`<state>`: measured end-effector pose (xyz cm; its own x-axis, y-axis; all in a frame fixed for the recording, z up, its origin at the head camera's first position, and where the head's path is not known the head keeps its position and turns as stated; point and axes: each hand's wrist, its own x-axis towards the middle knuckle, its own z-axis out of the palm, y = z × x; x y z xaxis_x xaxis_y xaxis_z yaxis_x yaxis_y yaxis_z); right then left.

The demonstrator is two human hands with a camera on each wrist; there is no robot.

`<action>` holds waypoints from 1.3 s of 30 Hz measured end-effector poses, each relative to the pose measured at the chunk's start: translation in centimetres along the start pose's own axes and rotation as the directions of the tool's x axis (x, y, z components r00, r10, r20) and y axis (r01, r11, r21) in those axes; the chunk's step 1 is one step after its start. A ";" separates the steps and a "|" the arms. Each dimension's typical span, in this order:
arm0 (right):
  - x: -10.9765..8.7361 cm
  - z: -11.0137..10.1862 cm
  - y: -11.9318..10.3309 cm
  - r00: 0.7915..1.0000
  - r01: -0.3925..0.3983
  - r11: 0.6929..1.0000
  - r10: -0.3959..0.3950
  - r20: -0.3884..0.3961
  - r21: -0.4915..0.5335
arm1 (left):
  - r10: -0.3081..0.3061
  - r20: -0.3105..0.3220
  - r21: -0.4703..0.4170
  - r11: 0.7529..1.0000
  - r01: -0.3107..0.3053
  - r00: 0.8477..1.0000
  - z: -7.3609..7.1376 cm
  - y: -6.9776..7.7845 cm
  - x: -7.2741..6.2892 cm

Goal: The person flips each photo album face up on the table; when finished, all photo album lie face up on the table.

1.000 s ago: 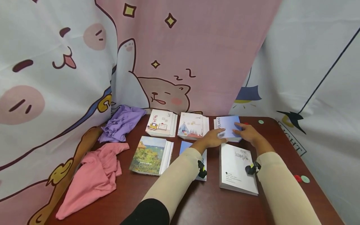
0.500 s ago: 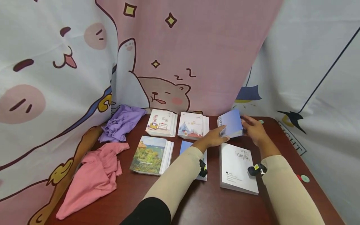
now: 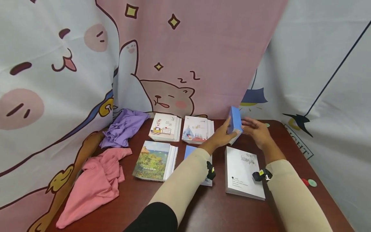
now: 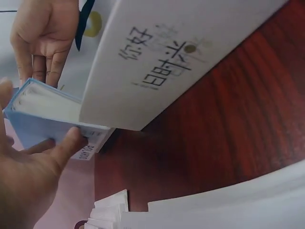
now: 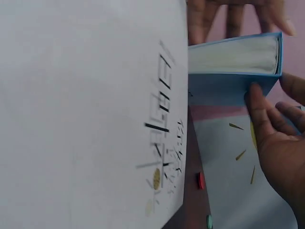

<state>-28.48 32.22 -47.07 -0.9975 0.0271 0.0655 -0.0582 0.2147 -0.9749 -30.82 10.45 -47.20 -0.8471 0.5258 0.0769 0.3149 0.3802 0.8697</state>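
My left hand grips the blue Polaroid photo album at its lower left, thumb and fingers on its sides. The album is stood up on edge at the back right, spine facing me. In the left wrist view, the thumb presses the cover beside the label. My right hand is at the album's right side, fingers mostly straight; in the right wrist view a fingertip rests on the blue cover. Nearer me lies a thick white album with dark lettering.
Two white illustrated albums, one left and one right, lie along the back. In front are a landscape-cover album and another blue album, partly under my left arm. Purple cloth and pink cloth lie left.
The blue Polaroid album has gone from lying flat to standing up on edge, its spine turned toward me. My right hand has shifted from its top to its right side.
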 end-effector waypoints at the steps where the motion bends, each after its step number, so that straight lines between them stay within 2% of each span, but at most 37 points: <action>1: 0.0 0.2 0.0 1.000 0.010 1.000 -0.010 0.012 0.005 | 0.025 -0.018 -0.001 1.000 -0.025 1.000 -0.2 -0.1 0.1; 3: 0.1 0.6 0.1 0.999 0.023 1.000 -0.024 0.039 0.013 | 0.050 -0.048 0.023 0.999 -0.049 0.998 -0.6 -0.3 0.3; 8: 0.5 1.4 0.3 0.993 0.003 0.997 0.005 0.116 -0.073 | 0.024 -0.106 0.121 0.993 -0.011 0.994 -1.3 -0.7 0.3; 13: 0.7 2.0 0.7 0.977 -0.071 0.976 0.109 0.183 -0.206 | -0.001 -0.155 0.174 0.984 0.029 0.988 -1.5 -1.2 0.1; 17: 0.9 2.2 1.2 0.957 -0.121 0.932 0.201 0.211 -0.340 | -0.029 -0.178 0.219 0.973 0.069 0.984 -1.4 -1.9 0.2; 21: 1.0 2.1 1.5 0.946 -0.137 0.887 0.249 0.207 -0.441 | -0.046 -0.173 0.269 0.959 0.092 0.984 -1.3 -2.3 0.3; 28: 1.0 1.8 1.3 0.945 -0.159 0.852 0.277 0.172 -0.499 | -0.033 -0.115 0.349 0.934 0.072 0.993 -1.4 -2.7 -0.1; 34: 0.9 1.4 1.5 0.947 -0.159 0.822 0.284 0.150 -0.546 | -0.037 -0.086 0.341 0.938 0.064 0.996 -0.6 -3.8 -0.1; 39: 0.9 1.2 1.8 0.954 -0.145 0.790 0.271 0.126 -0.596 | -0.080 -0.076 0.304 0.948 0.100 0.994 0.0 -4.3 0.1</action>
<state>-29.58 31.44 -49.05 -0.9728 -0.0393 -0.2284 0.1231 0.7474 -0.6529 -32.25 8.92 -50.90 -0.8997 0.4343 0.0436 0.3439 0.6437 0.6836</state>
